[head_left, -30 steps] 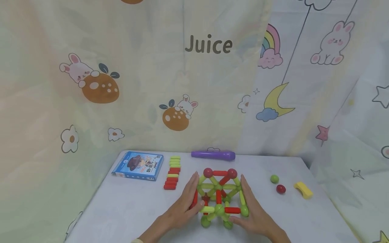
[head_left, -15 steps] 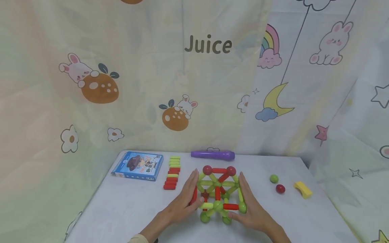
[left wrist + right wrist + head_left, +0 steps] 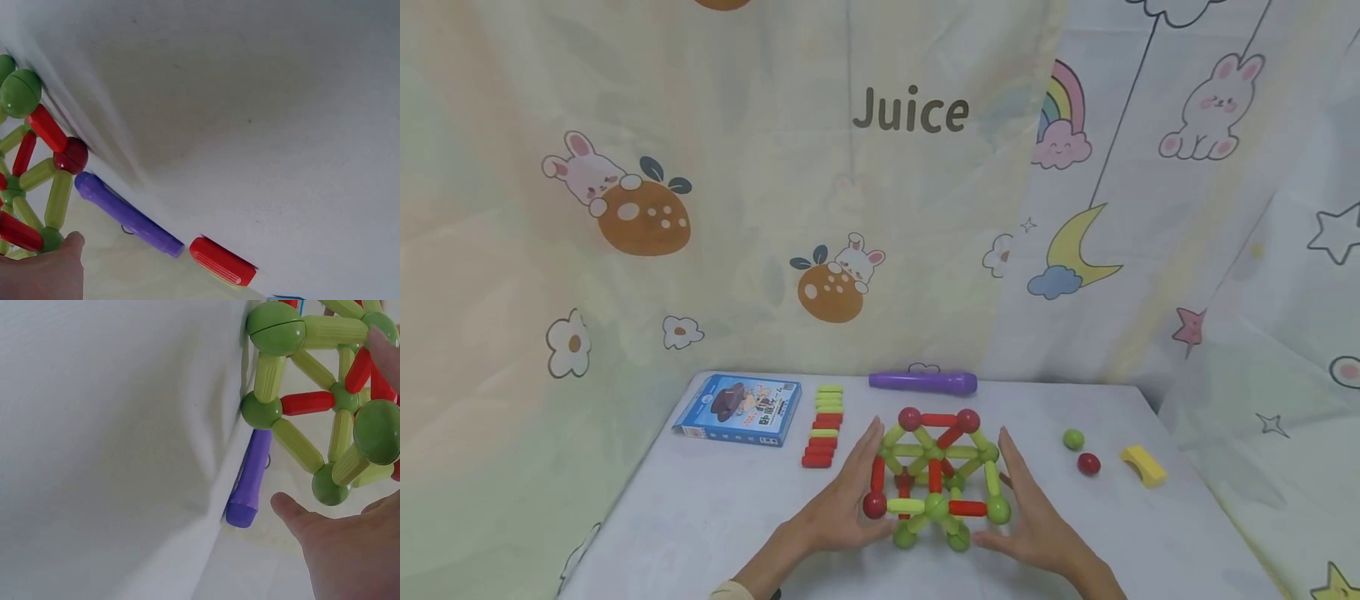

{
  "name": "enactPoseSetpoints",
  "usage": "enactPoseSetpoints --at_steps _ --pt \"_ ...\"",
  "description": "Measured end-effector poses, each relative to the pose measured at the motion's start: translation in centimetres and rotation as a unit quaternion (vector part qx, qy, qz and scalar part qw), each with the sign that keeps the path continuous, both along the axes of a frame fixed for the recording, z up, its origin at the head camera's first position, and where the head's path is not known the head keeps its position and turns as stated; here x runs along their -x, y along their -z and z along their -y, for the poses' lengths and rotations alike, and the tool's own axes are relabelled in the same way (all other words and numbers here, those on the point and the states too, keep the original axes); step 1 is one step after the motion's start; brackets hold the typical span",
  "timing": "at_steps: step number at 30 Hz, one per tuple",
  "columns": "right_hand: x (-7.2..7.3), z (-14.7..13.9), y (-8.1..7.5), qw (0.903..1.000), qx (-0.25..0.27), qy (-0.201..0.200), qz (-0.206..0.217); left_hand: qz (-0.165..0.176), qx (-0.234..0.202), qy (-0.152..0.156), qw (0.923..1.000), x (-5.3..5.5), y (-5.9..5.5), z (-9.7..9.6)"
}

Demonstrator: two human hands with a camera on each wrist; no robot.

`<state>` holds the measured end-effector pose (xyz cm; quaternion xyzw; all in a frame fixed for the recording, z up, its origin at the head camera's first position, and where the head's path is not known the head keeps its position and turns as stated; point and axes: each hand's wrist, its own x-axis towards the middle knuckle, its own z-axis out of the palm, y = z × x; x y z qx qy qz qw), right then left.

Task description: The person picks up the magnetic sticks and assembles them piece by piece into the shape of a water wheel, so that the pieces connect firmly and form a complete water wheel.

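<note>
A framework of red and green balls joined by red and light-green rods [image 3: 936, 505] stands on the white table in the head view, its lower balls on the tabletop. To its left is my left hand [image 3: 837, 507], fingers straight; whether it still touches the frame's side I cannot tell. My right hand [image 3: 1036, 521] is spread at the other side, with a gap between its fingers and the frame. In the right wrist view a green ball [image 3: 330, 484] sits above that hand's thumb, apart from it. The left wrist view has a green ball [image 3: 51, 239] close to my left fingertips.
Several loose red and light-green rods [image 3: 822, 433] lie in a column beside a blue box [image 3: 741, 408]. A purple microphone-shaped stick [image 3: 922, 382] lies at the back edge. On the right are a green ball [image 3: 1073, 439], a red ball [image 3: 1088, 464] and a yellow arch block [image 3: 1143, 466].
Both hands have eased outward from the framework's sides, so its left red ball and right green ball are now uncovered. Earlier the framework shifted slightly away from me between the hands.
</note>
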<state>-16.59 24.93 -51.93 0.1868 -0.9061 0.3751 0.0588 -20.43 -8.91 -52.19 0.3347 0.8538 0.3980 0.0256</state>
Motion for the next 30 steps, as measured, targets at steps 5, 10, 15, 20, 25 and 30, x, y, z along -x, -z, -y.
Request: enactPoseSetpoints --at_steps 5,10,15,20,25,30 --pt "-0.1 0.0 0.0 0.9999 -0.003 0.005 0.011 -0.009 0.011 -0.003 0.9999 0.1 0.1 0.0" --pt "0.1 0.1 0.2 1.0 0.004 0.003 -0.003 -0.006 0.026 -0.01 0.9996 0.3 0.1 -0.2" --pt "0.3 0.2 0.9 0.9995 -0.002 0.001 -0.031 -0.007 0.04 -0.016 0.999 0.2 0.1 -0.2" --pt "0.5 0.5 1.1 0.9995 -0.015 0.012 -0.026 0.006 0.04 -0.015 0.9991 0.2 0.1 0.0" --pt "0.8 0.8 0.8 0.9988 -0.037 0.017 -0.025 0.009 0.041 -0.017 0.999 0.3 0.2 0.0" --pt "0.9 0.9 0.5 0.9988 -0.035 0.013 -0.033 -0.002 0.048 -0.028 0.9985 0.6 0.2 -0.2"
